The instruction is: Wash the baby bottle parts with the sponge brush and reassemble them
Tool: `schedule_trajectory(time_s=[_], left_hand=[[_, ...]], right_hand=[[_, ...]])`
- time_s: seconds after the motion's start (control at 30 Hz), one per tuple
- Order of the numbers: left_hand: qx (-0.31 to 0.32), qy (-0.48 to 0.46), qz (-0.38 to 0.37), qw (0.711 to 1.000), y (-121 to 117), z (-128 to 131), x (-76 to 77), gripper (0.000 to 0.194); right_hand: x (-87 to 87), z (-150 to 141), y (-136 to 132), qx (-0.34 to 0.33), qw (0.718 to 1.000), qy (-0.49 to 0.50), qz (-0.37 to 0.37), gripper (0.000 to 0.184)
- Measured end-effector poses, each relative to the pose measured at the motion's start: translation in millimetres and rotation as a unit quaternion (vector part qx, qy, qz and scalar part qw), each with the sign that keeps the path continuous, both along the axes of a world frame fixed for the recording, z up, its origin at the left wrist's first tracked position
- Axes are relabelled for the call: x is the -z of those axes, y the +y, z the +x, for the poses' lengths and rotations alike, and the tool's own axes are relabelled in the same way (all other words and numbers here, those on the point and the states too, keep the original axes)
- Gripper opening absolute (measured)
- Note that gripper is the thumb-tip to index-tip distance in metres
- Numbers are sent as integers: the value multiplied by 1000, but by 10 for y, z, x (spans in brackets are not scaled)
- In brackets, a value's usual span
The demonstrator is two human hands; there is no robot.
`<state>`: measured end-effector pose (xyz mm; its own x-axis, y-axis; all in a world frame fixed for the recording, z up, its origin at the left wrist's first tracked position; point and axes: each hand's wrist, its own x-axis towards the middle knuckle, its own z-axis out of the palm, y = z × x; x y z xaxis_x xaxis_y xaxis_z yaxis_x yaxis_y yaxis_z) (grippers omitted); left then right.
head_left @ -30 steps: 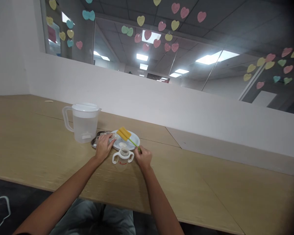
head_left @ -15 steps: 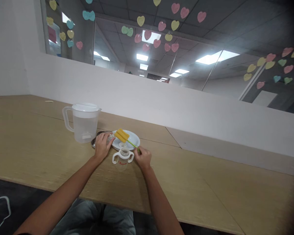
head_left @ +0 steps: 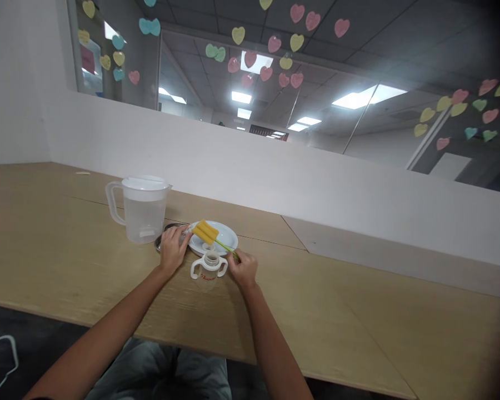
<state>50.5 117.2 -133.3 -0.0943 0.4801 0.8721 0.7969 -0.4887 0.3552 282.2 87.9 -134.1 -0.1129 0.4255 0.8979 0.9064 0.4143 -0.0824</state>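
My right hand [head_left: 242, 269] is closed on the green handle of a bottle brush with a yellow sponge head [head_left: 205, 231]; the head hangs over a white plate [head_left: 227, 237]. My left hand [head_left: 172, 248] is closed on a small clear piece I cannot make out, held against the sponge head at the plate's left edge. A small two-handled baby bottle [head_left: 209, 269] stands open-topped on the table between my hands. A small white cap [head_left: 208, 245] lies on the plate.
A clear lidded pitcher [head_left: 139, 209] with water stands left of the plate. A small metal tray [head_left: 163, 238] sits partly hidden behind my left hand. The wooden table [head_left: 358, 311] ends at a white partition with a window behind.
The sponge head has swung a little to the left, down toward my left hand. My left hand has shifted slightly. The bottle and pitcher have not moved.
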Motion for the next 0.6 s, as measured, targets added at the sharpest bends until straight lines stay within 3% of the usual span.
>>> schedule_trajectory(time_s=[0.27, 0.6], left_hand=[[32, -13, -3, 999, -2, 0, 15, 33], [52, 38, -3, 998, -49, 15, -4, 33]], right_hand=[[-13, -9, -9, 5, 1000, -13, 8, 35], [0, -13, -2, 23, 1000, -4, 2, 35]])
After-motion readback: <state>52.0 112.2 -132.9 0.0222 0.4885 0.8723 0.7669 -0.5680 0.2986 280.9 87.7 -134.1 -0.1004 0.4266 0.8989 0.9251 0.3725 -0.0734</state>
